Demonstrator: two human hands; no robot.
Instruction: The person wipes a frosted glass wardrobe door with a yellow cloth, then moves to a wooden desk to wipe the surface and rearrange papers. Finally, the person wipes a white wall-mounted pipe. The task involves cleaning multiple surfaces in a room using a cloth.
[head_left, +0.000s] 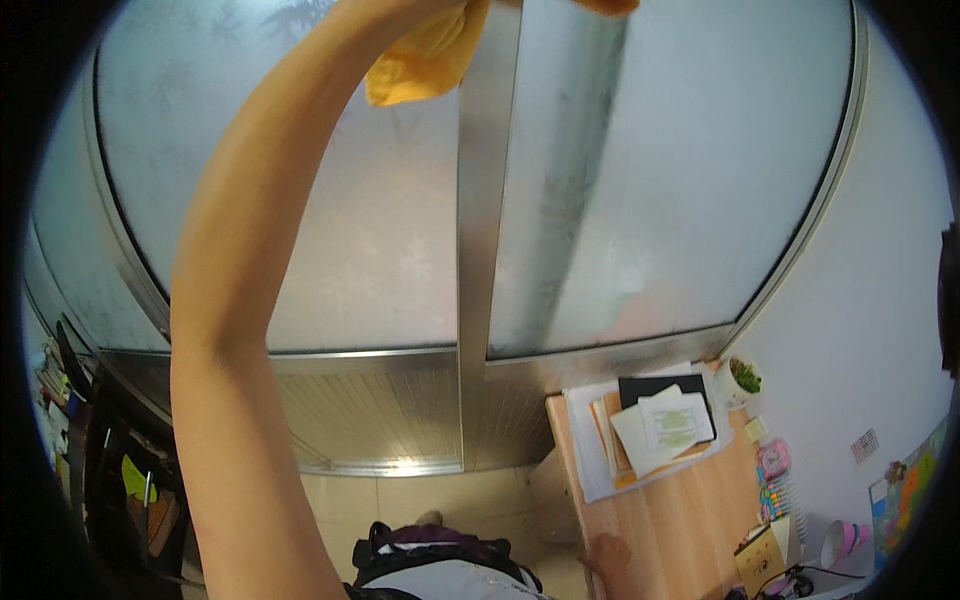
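Observation:
My left arm reaches up across the frosted glass panel (375, 247), and my left hand (442, 4) is mostly cut off by the top edge. A yellow cloth (427, 64) hangs from it over the glass, beside the metal upright (476, 225) of the partition. A small orange-brown edge shows farther right at the top; what it is I cannot tell. Low on the right, my right hand (609, 555) rests at the near-left edge of the wooden desk (667, 517), with nothing seen in it.
Papers and folders (664, 427) lie on the desk. A potted plant (742, 377), a pink clock (772, 457), pens and a pink-and-white cup (836, 544) stand along the wall. Dark furniture holding assorted items (150, 495) is at left. A bag (442, 544) is at my waist.

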